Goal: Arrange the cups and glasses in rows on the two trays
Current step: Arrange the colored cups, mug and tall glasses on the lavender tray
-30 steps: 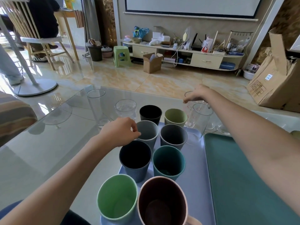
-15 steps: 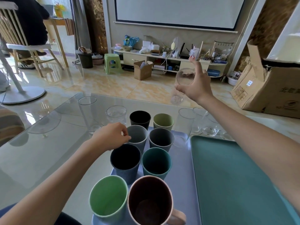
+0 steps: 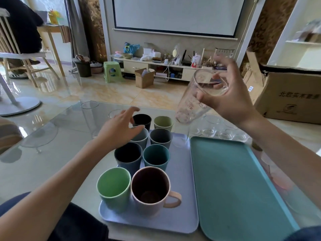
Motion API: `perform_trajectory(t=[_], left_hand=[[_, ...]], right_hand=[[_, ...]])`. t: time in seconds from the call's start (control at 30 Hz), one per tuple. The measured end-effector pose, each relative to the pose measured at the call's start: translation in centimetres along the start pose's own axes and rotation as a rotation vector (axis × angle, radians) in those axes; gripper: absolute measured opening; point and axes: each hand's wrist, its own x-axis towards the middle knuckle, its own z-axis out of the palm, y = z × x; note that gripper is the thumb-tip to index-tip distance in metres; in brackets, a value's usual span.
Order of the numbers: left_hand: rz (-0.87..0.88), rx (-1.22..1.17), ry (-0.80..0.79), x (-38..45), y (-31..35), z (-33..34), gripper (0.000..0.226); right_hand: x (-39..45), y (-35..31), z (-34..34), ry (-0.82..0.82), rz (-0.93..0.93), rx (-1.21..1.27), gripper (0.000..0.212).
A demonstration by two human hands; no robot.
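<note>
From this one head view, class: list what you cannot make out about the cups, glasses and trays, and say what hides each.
- Short glass, head view: mostly hidden behind the left hand.
- Clear glasses beyond the teal tray: transparent and overlapping, so their count is unclear.
- Teal tray's near corner: cut off by the bottom edge and a sleeve.
- Print on the glass the right hand holds: blurred, unreadable.

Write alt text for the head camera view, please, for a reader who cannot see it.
The right hand holds a clear glass tilted in the air above a glass table. The open left hand reaches over coloured cups standing in two rows on a lilac tray; a teal tray beside it holds nothing.
</note>
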Motion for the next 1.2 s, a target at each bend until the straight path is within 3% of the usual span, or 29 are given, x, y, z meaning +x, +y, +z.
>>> perform_trajectory(t=[0.2, 0.4, 0.5, 0.6, 0.77, 1.2], left_hand=[[0.39, -0.151, -0.03, -2.1, 6.8, 0.1, 0.058], [0.507, -0.042, -0.089, -0.8, 9.9, 2.7, 0.046], [0.456, -0.018, -0.197, 0.1, 8.9, 4.2, 0.047], [0.395, -0.072, -0.207, 0.9, 7.5, 4.8, 0.057], [0.228, 0.017, -0.263, 2.5, 4.8, 5.6, 0.03], [0.201, 0.102, -0.369, 1.9, 4.6, 6.6, 0.034]], right_hand=[[-4.1, 0.9, -0.8, -0.191, 0.065, -0.145, 0.086], [-5.2, 4.3, 2.0, -0.268, 0.112, -0.09, 0.085], [-4.9, 6.2, 3.3, -0.286, 0.138, -0.063, 0.087], [-4.5, 7.4, 4.2, -0.301, 0.153, -0.079, 0.088], [-4.2, 9.1, 5.8, -0.289, 0.186, -0.046, 0.086], [-4.7, 10.8, 8.1, -0.234, 0.2, 0.004, 0.092]])
